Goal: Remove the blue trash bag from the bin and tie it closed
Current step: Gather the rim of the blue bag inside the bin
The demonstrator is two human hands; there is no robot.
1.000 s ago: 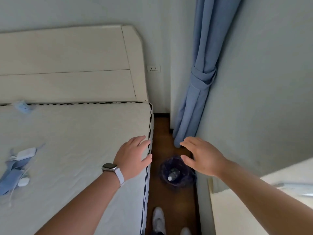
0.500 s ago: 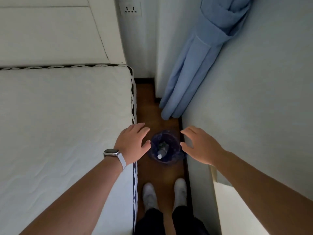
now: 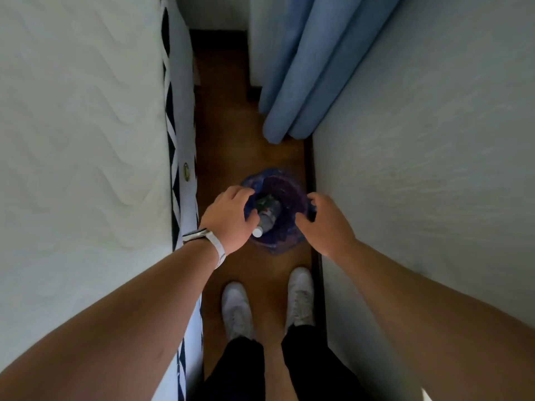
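A small round bin lined with the blue trash bag (image 3: 285, 186) stands on the wooden floor, in the narrow gap between the bed and the wall. Inside lies a clear plastic bottle (image 3: 267, 217) with a white cap. My left hand (image 3: 228, 218), a watch on its wrist, curls its fingers over the bag's left rim. On the opposite rim my right hand (image 3: 324, 224) has its fingers closed on the bag's edge. The bin itself is hidden beneath the bag.
A white mattress (image 3: 86, 140) with black-and-white trim runs along the left. The pale wall (image 3: 419, 169) closes in on the right, and a blue curtain (image 3: 298, 82) hangs to the floor beyond the bin. My white shoes (image 3: 236, 308) stand just short of the bin.
My view has tilted down and come closer to the bin. Both hands dropped from above the bin onto its rim and closed on the bag's edges.
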